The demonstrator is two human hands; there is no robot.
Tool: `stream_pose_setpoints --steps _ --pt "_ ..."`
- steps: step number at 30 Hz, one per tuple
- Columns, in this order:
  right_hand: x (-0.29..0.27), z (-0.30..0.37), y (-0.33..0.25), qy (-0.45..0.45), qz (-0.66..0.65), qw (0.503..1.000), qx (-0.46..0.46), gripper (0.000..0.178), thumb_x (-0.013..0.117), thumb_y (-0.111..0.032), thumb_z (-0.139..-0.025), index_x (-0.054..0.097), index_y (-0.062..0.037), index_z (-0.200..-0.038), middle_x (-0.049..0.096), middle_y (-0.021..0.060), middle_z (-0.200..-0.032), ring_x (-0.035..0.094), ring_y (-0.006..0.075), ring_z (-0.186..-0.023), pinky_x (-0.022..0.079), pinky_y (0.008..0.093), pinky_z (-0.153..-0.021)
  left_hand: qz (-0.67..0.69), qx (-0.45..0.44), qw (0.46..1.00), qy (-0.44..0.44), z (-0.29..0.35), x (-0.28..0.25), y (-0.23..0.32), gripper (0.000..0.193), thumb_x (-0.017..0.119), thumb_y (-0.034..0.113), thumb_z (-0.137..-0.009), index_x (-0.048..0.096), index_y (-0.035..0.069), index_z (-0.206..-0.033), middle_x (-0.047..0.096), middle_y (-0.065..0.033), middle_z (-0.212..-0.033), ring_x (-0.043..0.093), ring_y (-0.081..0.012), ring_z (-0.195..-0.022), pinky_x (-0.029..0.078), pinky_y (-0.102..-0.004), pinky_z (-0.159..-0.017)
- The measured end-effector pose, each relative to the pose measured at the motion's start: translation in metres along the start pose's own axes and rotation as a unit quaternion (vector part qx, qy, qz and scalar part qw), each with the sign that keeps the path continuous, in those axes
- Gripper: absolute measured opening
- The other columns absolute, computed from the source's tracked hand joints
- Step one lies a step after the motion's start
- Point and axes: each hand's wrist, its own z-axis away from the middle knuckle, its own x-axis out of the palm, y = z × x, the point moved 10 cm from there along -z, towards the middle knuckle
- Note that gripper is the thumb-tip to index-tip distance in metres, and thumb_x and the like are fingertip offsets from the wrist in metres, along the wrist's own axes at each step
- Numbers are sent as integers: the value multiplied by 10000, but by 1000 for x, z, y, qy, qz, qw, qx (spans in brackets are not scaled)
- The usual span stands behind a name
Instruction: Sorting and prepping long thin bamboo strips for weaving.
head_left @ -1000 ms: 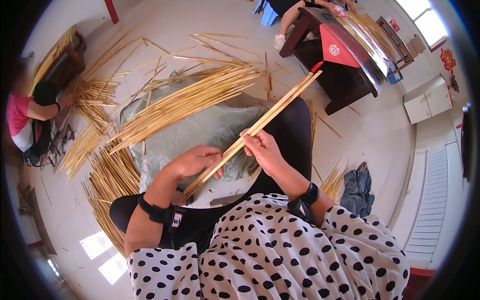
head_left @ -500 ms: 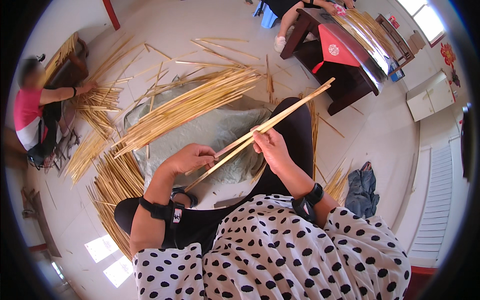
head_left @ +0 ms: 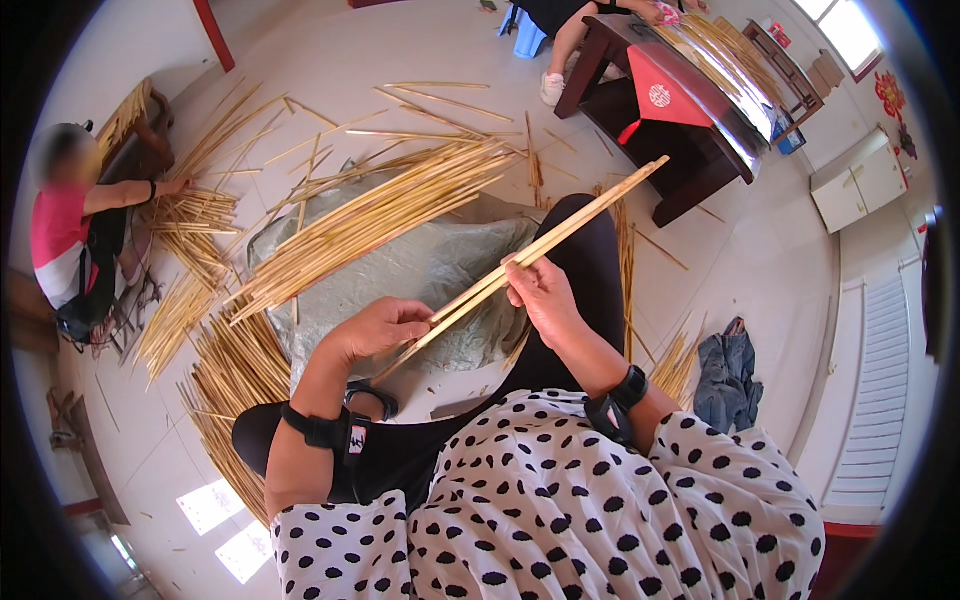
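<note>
right hand [head_left: 540,295]: thumb and fingers pinched snug on a couple of pale sticks [head_left: 600,207] | left hand [head_left: 390,325]: loosely curled by their lower part, can't tell if it's really gripping | sticks slant across the right knee [head_left: 585,255] | beyond: stick pile [head_left: 380,222] on greyish plastic sheet [head_left: 385,295]

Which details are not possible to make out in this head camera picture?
In the head view:
Held sticks: gripped stretch, covered by the right hand.
Left hand: palm, turned from the camera.
Grey sheet: partly covered by the stick pile.
Person at top: head, cut off by the upper edge.
</note>
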Motion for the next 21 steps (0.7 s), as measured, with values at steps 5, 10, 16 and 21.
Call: stream_pose_setpoints --steps 5,10,16,21 --pt "-6 -1 0 35 -13 999 11 143 557 -141 -920 554 -5 -964 467 -10 -734 437 70 -606 358 207 -536 32 -9 995 91 1 -31 -3 216 537 141 -882 602 -25 -1004 597 -18 -752 548 -78 -680 460 -219 -655" --pt "-5 -2 -3 25 -30 999 0 132 563 -145 -917 542 -14 -926 458 -4 -732 435 79 -594 357 213 -536 69 14 977 200 3 -67 -7 221 492 155 -918 594 -19 -1011 585 -23 -728 530 -80 -629 451 -209 -606" --pt "-5 -3 -10 22 -44 999 -21 163 560 -159 -918 538 2 -917 467 1 -691 434 75 -559 342 219 -500 97 23 951 293 20 -104 -9 240 449 181 -955 575 -9 -1029 558 -31 -708 486 -87 -563 412 -215 -529" --pt "-11 -4 -14 14 -66 997 -49 184 526 -208 -938 526 -38 -868 469 -1 -672 430 79 -540 325 218 -486 144 36 891 429 67 -147 -13 205 451 163 -943 585 11 -973 551 -32 -701 479 -82 -540 390 -215 -499"
